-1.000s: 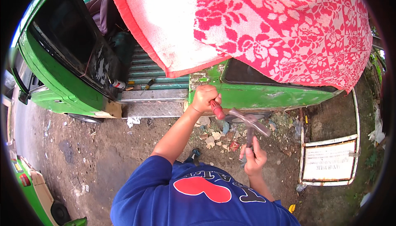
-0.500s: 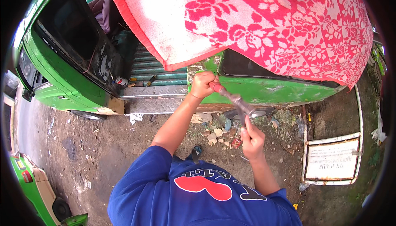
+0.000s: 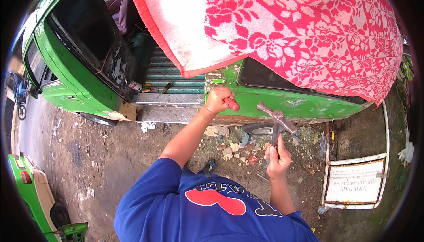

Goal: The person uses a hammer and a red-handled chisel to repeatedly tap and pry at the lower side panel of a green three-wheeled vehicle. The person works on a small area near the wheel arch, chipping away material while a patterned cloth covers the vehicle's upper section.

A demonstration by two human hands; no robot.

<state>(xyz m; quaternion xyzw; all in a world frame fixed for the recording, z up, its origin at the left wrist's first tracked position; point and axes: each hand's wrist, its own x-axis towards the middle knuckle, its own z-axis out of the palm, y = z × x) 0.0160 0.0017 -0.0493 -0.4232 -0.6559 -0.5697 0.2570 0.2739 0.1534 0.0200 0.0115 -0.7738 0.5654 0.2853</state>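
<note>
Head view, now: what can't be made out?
All in the head view:
Red-handled tool: far end hidden by the left hand.
Hammer: part of its handle covered by the right hand.
Green vehicle: upper side window under the patterned cloth.
Second green vehicle: cut off by the dark lens rim.

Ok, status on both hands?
Left hand gripping red handle beside green vehicle. Right hand holding hammer, head off red handle. Patterned cloth draped above, clear of hammer.
</note>
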